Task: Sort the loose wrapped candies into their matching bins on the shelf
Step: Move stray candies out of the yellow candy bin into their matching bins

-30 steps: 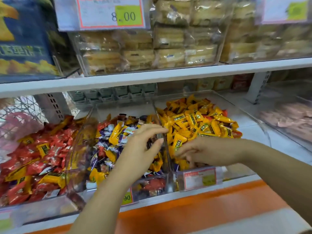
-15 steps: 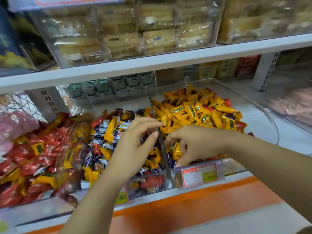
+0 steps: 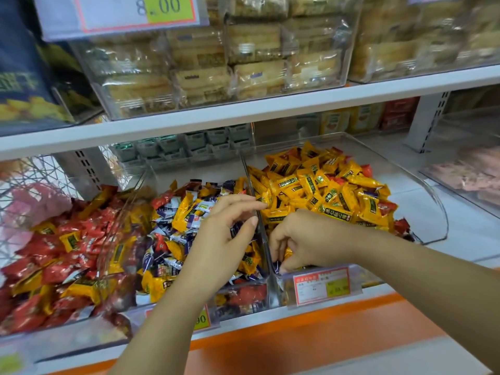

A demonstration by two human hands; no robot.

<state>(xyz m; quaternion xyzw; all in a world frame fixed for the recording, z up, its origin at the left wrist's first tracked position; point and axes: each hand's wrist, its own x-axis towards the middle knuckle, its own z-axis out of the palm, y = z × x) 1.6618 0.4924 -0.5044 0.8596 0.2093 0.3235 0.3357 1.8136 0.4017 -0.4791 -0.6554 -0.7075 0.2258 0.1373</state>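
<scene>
Three clear bins stand side by side on the lower shelf. The left bin (image 3: 89, 315) holds mostly red candies (image 3: 54, 255) with some yellow ones. The middle bin (image 3: 243, 301) holds a mix of purple-white candies (image 3: 167, 234), yellow and red ones. The right bin (image 3: 430, 212) is piled with yellow candies (image 3: 324, 190) and a few red ones. My left hand (image 3: 224, 239) hovers over the middle bin beside the divider, fingers relaxed, holding nothing. My right hand (image 3: 305, 239) reaches into the front left corner of the right bin, its fingertips curled down and pinching a dark-wrapped candy (image 3: 276, 265).
Price labels (image 3: 322, 285) clip to the bin fronts above the orange shelf edge (image 3: 311, 320). The upper shelf (image 3: 270, 104) carries clear boxes of wrapped cakes (image 3: 243, 58) close overhead. A bin of pink packets (image 3: 465, 171) sits at the right, a wire basket (image 3: 27, 180) at the left.
My right hand has dug down toward the front corner of the right bin and its fingers have curled tighter. My left hand has stayed over the middle bin.
</scene>
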